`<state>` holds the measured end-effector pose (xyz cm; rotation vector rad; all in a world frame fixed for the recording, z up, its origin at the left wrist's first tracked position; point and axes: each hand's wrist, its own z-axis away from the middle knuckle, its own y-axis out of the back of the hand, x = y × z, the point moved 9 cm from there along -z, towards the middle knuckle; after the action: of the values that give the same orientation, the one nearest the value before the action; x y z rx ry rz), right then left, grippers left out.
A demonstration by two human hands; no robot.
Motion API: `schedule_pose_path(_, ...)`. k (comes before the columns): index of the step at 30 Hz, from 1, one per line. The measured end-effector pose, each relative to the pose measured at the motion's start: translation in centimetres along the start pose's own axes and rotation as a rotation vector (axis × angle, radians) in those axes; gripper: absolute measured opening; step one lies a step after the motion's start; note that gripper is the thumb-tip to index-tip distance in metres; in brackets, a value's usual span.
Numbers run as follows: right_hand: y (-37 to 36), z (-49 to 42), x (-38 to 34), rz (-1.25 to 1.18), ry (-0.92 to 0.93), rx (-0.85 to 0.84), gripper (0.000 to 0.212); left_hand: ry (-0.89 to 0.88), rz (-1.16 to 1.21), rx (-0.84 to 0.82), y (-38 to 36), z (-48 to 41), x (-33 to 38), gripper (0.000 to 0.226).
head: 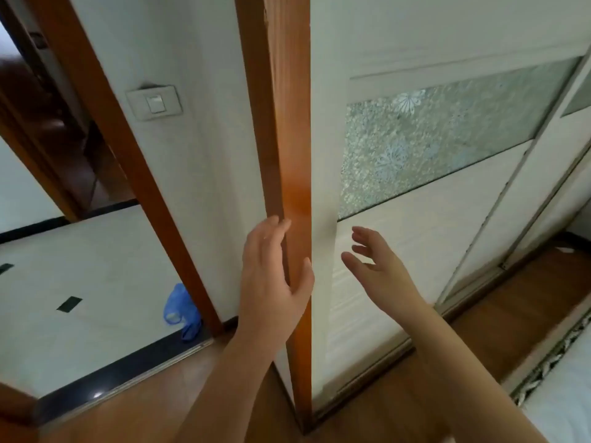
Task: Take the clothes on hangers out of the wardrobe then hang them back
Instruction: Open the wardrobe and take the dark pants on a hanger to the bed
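**Wardrobe (pixel 447 27) still shut: nothing taken out**

By the doorway on the left are a light switch (pixel 155 102) and a blue bag (pixel 179 306). My left hand (pixel 271 276) lies almost flat on the wooden frame (pixel 287 123), thumb across its front, gripping nothing. My right hand (pixel 374 263) is spread and empty, just short of the closed sliding door (pixel 415 225). No clothes or hangers show. I judge they are behind it, so every step remains.

My left hand (pixel 271 276) lies against the wardrobe post (pixel 287 123); my right hand (pixel 377 266) is right of it, before the sliding door (pixel 415 238). The light switch (pixel 155 102) sits farther left.
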<state>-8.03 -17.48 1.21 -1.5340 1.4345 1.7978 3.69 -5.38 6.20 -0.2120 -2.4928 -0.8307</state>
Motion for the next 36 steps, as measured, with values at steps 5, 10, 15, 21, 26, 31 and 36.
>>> schedule_pose_path(5,-2.3,-1.5,-0.1,-0.020,-0.024,0.007,0.060,-0.006,0.023,0.050,-1.0,-2.2,-1.2,0.070)
schedule_pose_path(10,-3.7,-2.5,0.0,-0.117,0.000,0.032,0.060,0.029,0.072,0.069,-1.9,-3.1,-1.8,0.077)
schedule_pose_path(15,-4.5,-3.4,0.6,-0.142,-0.010,0.025,0.069,0.036,0.085,0.112,-2.2,-3.5,-2.3,0.072)
schedule_pose_path(21,-4.2,-4.2,0.8,-0.060,-0.012,0.078,0.072,0.006,0.094,0.170,-2.3,-3.8,-3.0,0.061)
schedule_pose_path(26,-3.6,-4.8,0.6,-0.005,-0.032,0.238,0.076,0.002,0.117,0.163,-2.4,-3.8,-3.7,0.062)
schedule_pose_path(31,-2.2,-5.4,1.0,0.069,-0.047,0.356,0.073,0.021,0.136,0.159,-2.7,-3.8,-4.0,0.061)
schedule_pose_path(36,-0.5,-6.0,1.6,0.097,-0.046,0.379,0.077,0.029,0.132,0.197,-2.6,-3.9,-3.5,0.062)
